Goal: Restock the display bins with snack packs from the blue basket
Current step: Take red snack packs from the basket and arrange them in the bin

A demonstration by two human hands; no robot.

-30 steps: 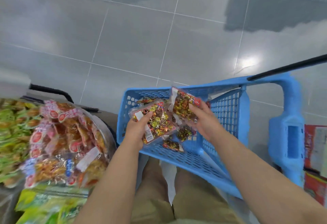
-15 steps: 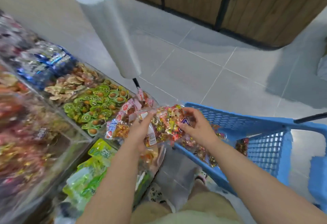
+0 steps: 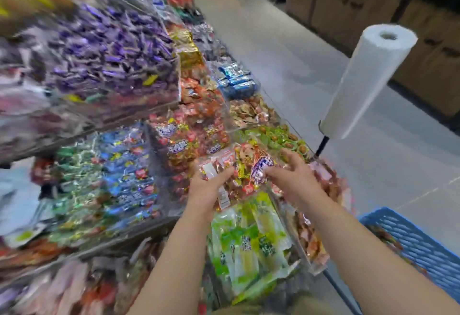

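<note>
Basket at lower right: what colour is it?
The basket is blue, with slotted walls; the head view shows it.

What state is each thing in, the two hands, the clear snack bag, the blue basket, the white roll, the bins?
Clear bag of foil-wrapped snacks, held up in both hands.
Left hand, grips its near end.
Right hand, pinches its right edge.
Blue plastic basket, lower right, holding packs.
White roll of plastic bags, tilted on a black post.
Clear display bins, heaped with snacks.

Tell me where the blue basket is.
Head view, lower right corner: the blue basket is cut off by the frame edge, just right of the right forearm; the left hand and right hand hold a snack pack left of it.
</note>
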